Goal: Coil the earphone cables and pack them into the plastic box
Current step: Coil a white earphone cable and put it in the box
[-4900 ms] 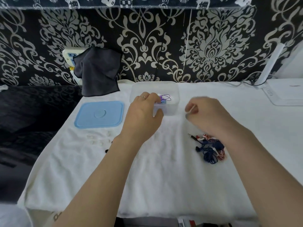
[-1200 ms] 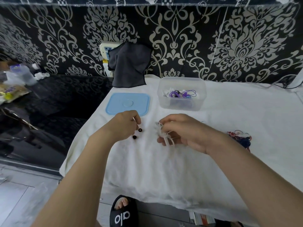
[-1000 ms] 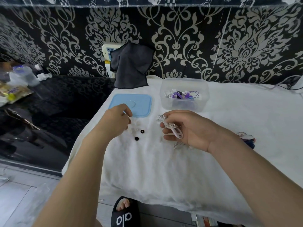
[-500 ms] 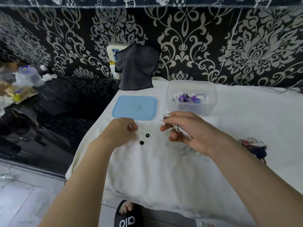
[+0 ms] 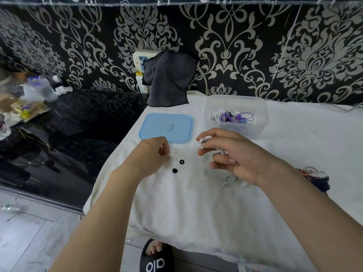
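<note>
The right hand (image 5: 233,156) has its fingers curled round a bundled white earphone cable (image 5: 206,141), loose loops trailing onto the white-cloth surface (image 5: 196,203) beneath. The left hand (image 5: 151,154) hovers, fingers curled narrow, by small black ear tips (image 5: 174,170). The clear plastic box (image 5: 235,114) stands just beyond, right of its pale blue lid (image 5: 167,127).

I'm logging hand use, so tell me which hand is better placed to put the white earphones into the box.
Right. The right hand already grips the white earphones just in front of the open plastic box. The left hand is further away, at the small ear tips.
</note>
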